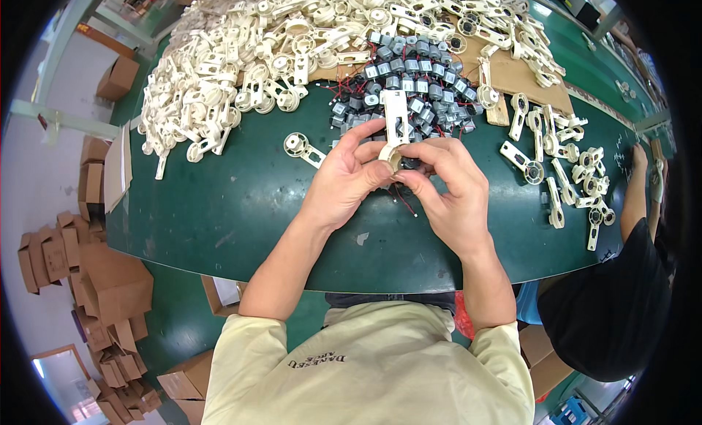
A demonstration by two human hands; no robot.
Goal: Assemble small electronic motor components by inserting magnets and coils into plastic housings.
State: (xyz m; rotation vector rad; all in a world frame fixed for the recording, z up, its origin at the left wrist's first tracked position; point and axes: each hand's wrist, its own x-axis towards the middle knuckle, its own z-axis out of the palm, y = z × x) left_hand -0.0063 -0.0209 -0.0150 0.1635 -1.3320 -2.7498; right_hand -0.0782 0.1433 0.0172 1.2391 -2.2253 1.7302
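Over the middle of the green table I hold a cream plastic housing [395, 118] upright, its slotted long arm pointing away from me and its round end toward me. My left hand [347, 175] is closed round the left side of that round end, thumb pressing on it. From the other side my right hand [450, 183] pinches a small dark motor [411, 163] against the round end. Fingers hide most of this motor, so I cannot tell how far it sits inside. Thin red wires [404, 200] hang below my fingers. Just beyond lies a pile of small grey motors [409, 83] with red wires.
A big heap of cream housings [241, 52] covers the table's far side, partly on cardboard [523, 85]. One housing [303, 148] lies left of my hands; several more [563, 169] lie at the right. A co-worker [610, 301] sits at right. Cardboard boxes [113, 279] stand left.
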